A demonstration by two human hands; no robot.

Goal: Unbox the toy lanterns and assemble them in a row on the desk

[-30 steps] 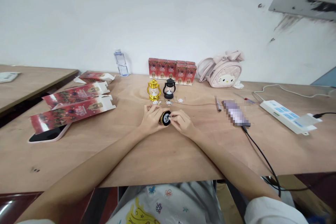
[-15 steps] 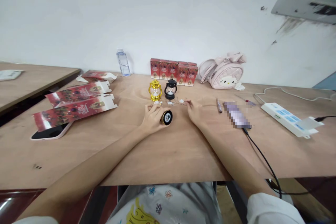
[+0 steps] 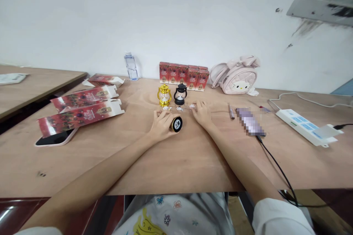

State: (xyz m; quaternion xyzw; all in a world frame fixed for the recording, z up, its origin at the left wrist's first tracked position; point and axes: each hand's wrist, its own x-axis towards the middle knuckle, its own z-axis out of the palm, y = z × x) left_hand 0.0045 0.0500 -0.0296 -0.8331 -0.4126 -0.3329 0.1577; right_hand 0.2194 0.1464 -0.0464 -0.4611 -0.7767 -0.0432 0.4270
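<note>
My left hand [image 3: 161, 124] is wrapped round a small lantern lying on its side. The lantern's round black base [image 3: 177, 124], with a gold rim and a pale sticker, faces me, and its upper part is hidden by the fingers. A gold lantern [image 3: 164, 96] and a black lantern [image 3: 180, 94] stand upright just beyond. Small white pieces [image 3: 180, 109] lie in a row in front of them. At the right end of that row, my right hand [image 3: 202, 114] has its thumb and fingertips bent together at the pieces; what is between them is too small to name.
Red boxes [image 3: 182, 74] stand against the wall beside a pink bag [image 3: 238, 80]. At left are flattened red boxes [image 3: 79, 117], a phone [image 3: 56, 138] and a bottle [image 3: 130, 67]. On the right lie a screwdriver [image 3: 231, 111], a blurred phone [image 3: 250, 122] and a power strip [image 3: 303, 125].
My right hand has shifted slightly left and forward, its fingers now over the right end of the white pieces. The left hand still holds the lantern, base towards me. The view has shifted slightly.
</note>
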